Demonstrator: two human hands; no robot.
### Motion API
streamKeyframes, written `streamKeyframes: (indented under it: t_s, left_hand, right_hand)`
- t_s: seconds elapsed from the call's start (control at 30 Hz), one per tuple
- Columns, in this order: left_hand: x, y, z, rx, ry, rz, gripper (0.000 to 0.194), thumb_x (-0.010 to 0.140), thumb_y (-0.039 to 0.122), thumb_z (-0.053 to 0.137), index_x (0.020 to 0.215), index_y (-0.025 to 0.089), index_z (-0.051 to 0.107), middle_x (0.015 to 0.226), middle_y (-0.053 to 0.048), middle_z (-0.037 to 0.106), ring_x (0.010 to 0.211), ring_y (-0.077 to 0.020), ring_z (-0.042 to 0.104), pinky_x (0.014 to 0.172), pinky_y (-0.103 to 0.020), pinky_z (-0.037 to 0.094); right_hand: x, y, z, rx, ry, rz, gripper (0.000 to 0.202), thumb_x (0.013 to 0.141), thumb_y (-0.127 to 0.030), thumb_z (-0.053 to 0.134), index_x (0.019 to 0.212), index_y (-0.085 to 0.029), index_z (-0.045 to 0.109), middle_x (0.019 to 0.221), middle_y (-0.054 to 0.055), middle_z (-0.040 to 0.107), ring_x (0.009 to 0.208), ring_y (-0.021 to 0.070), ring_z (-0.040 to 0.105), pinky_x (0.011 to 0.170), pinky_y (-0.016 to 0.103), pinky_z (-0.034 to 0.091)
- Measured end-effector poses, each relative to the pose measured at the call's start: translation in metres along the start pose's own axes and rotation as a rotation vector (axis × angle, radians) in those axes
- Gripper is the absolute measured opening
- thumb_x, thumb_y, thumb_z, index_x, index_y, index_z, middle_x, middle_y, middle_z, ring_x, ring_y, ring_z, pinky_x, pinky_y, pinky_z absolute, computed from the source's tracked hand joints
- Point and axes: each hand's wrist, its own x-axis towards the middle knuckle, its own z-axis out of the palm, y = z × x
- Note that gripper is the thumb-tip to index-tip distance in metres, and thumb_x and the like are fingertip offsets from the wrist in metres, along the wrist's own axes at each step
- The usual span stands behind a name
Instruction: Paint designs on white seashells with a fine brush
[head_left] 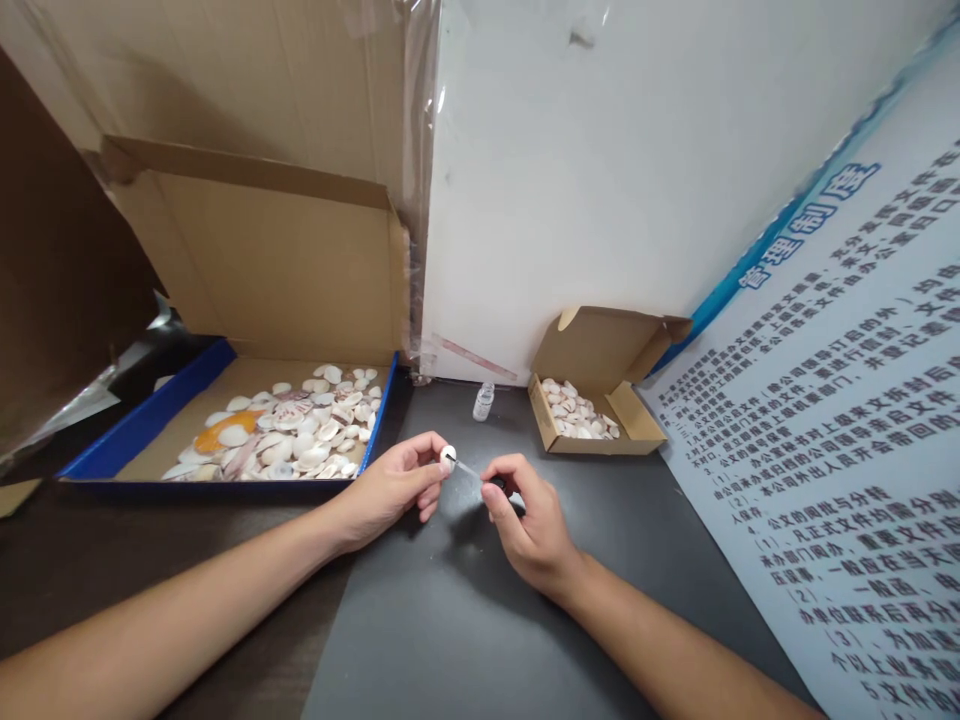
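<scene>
Between the thumb and fingers of my left hand [397,485] is a small white seashell [448,458], held up above the dark table. My right hand [531,525] grips the black cap of a small brush [469,470] with a clear stem. The brush's dark tip meets the shell's face. Behind the hands a small clear glass bottle [484,402] with a printed label stands on the table, its cap off.
On the left an open blue-edged cardboard box [157,420] holds many shells and an orange piece [225,433]. A smaller open cardboard box [600,447] with shells stands at the back right. A white panel [540,200] and a printed poster [825,400] border the table.
</scene>
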Motion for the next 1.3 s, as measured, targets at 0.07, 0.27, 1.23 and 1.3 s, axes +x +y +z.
streamKeyframes:
  t_s: [0.07,0.27,1.23,1.3]
  left_hand:
    - [0.0,0.0005,0.0004,-0.01,0.004,0.001,0.025,0.082,0.035,0.071,0.085,0.019,0.053,0.057,0.009,0.042,0.045,-0.0047,0.036,0.045,-0.018,0.039]
    - [-0.0009,0.0049,0.0023,-0.086,0.002,0.008,0.022,0.078,0.032,0.071,0.082,0.017,0.055,0.072,0.004,0.054,0.047,-0.0047,0.041,0.045,-0.022,0.046]
    - [-0.0006,0.0073,0.005,-0.129,0.074,-0.016,0.022,0.083,0.033,0.07,0.086,0.016,0.055,0.074,0.003,0.057,0.044,-0.0039,0.041,0.043,-0.021,0.046]
    - [-0.001,0.0076,0.0049,-0.132,0.079,-0.018,0.022,0.083,0.032,0.07,0.087,0.016,0.055,0.073,0.003,0.057,0.045,-0.004,0.041,0.042,-0.02,0.045]
  right_hand:
    - [0.0005,-0.0004,-0.0001,-0.01,0.015,0.005,0.01,0.095,-0.029,0.05,0.092,-0.02,0.054,0.066,-0.003,0.052,0.054,0.0106,0.049,0.052,0.021,0.04]
    - [0.0008,-0.0001,0.0007,-0.022,0.029,-0.005,0.011,0.094,-0.03,0.051,0.092,-0.02,0.055,0.067,-0.002,0.054,0.056,0.0117,0.05,0.053,0.022,0.042]
    - [0.0019,-0.001,-0.0004,-0.061,0.003,-0.047,0.011,0.094,-0.027,0.05,0.088,-0.02,0.056,0.072,0.0,0.057,0.06,0.0124,0.051,0.056,0.023,0.042]
    - [0.0019,-0.0007,-0.0004,-0.074,0.011,-0.032,0.012,0.094,-0.027,0.05,0.087,-0.02,0.056,0.072,0.0,0.057,0.06,0.0122,0.052,0.056,0.023,0.042]
